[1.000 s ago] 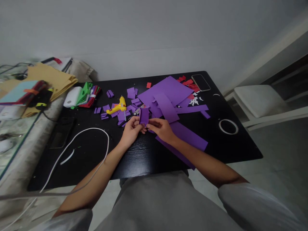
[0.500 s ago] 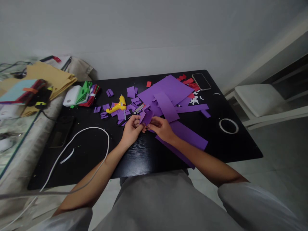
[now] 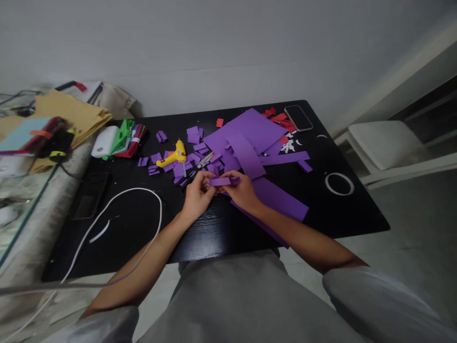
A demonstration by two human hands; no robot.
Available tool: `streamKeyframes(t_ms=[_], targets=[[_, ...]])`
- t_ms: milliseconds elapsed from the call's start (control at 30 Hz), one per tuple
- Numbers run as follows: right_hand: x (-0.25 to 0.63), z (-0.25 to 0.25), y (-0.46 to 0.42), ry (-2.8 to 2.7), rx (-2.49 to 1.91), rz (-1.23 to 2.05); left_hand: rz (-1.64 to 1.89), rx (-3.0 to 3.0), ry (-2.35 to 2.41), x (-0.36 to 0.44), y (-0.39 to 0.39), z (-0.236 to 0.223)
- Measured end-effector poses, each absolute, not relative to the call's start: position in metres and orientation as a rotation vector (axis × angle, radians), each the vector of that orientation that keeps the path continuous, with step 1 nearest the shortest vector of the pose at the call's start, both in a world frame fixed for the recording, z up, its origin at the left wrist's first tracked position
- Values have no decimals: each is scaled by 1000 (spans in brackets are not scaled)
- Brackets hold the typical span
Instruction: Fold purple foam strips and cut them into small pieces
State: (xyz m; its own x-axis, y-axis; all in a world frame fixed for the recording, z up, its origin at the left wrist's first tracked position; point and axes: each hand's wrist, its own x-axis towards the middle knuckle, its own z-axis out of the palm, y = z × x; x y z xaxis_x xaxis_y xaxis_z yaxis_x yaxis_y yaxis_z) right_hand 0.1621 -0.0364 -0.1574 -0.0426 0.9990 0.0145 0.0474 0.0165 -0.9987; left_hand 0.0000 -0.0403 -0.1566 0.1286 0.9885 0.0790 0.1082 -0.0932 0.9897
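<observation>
Between my two hands, over the front middle of the black table (image 3: 200, 243), is a folded purple paper strip (image 3: 220, 181). My left hand (image 3: 198, 194) is closed on its left end, thumb towards me. My right hand (image 3: 241, 190) pinches the right end, with some of the paper showing above the fingers. Just beyond the left hand lie scissors (image 3: 202, 164), partly under purple scraps (image 3: 194, 135). A yellow glue gun (image 3: 173, 156) rests on other scraps, farther left. Beside and beneath the right forearm is a large purple sheet (image 3: 278, 200).
Another purple sheet (image 3: 250, 126), red scraps (image 3: 287, 125) and a phone (image 3: 298, 117) lie at the back right. A white tape ring (image 3: 339, 184) is near the right edge. A white cable (image 3: 159, 214) loops across the left forearm. Coloured bundles (image 3: 130, 138) sit back left.
The purple paper between my hands has gone from standing up as an open, creased piece to a flat, narrow folded strip. Both hands stay nearly in place.
</observation>
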Motion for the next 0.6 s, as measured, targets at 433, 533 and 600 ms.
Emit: streamKeyframes(t_ms=[433, 533, 600], targets=[[164, -158, -35, -1306, -1175, 1225, 1116, 1459, 1180, 0, -41, -156], [164, -161, -35, -1306, -1136, 1238, 1120, 1450, 1174, 1, -42, -155], [164, -162, -35, -1298, -1111, 1244, 1116, 1466, 1171, 1, -42, -155]])
